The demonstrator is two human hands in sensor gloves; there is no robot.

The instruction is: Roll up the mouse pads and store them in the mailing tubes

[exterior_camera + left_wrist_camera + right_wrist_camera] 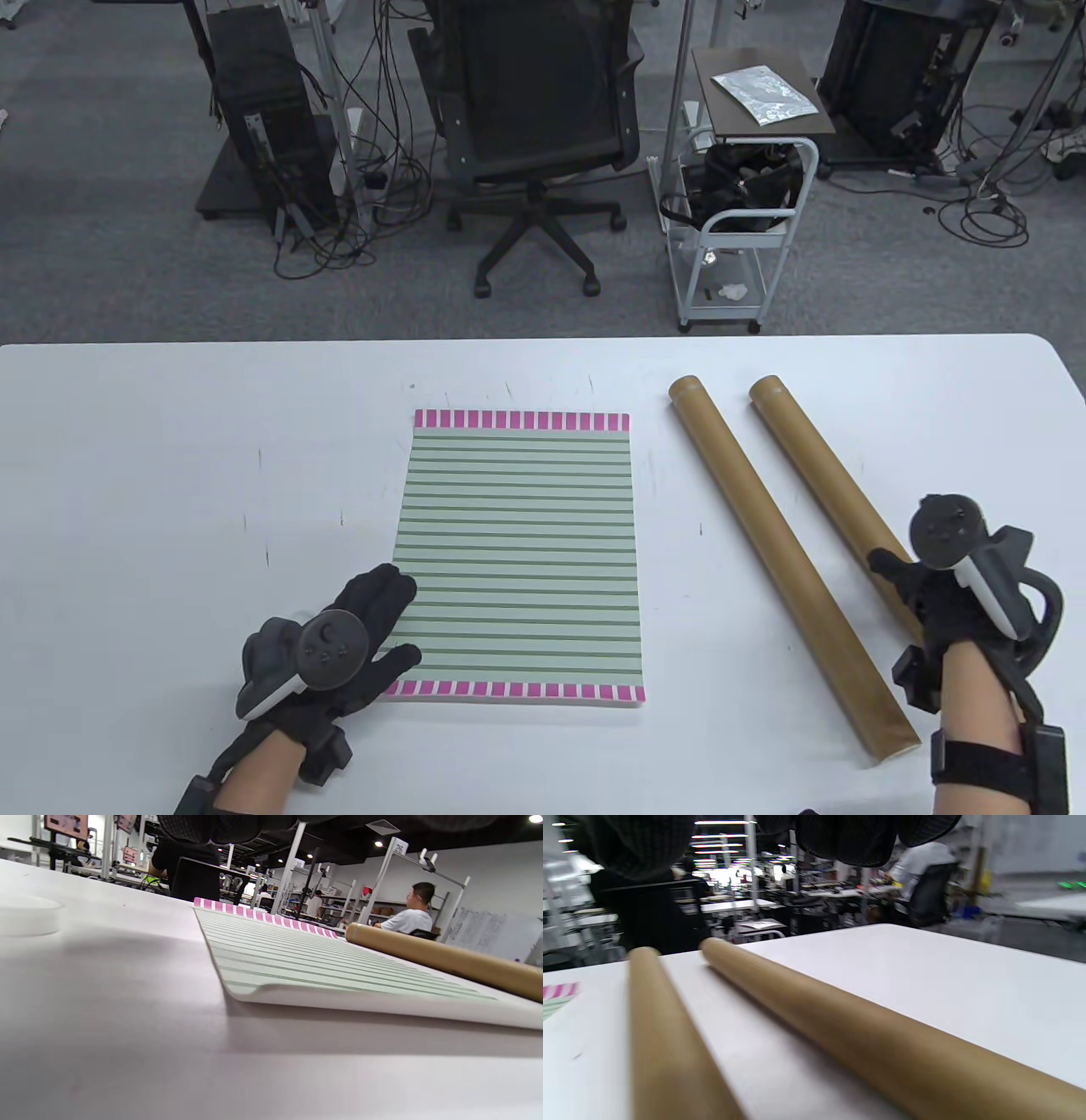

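A green-striped mouse pad (519, 556) with pink end bands lies flat mid-table. My left hand (405, 620) rests with straight fingers on its near left corner; in the left wrist view the pad (297, 959) runs away from its near edge under my fingers (212, 825). Two brown mailing tubes lie slanted to the pad's right, the left tube (789, 569) and the right tube (814, 458). My right hand (899, 577) hovers over the right tube's near end and covers it. In the right wrist view my fingers (857, 836) hang above the right tube (840, 1018), holding nothing.
The white table (170, 467) stretches wide to the left of the pad and past the tubes on the right. Beyond its far edge stand an office chair (534, 127) and a small cart (738, 212) on grey carpet.
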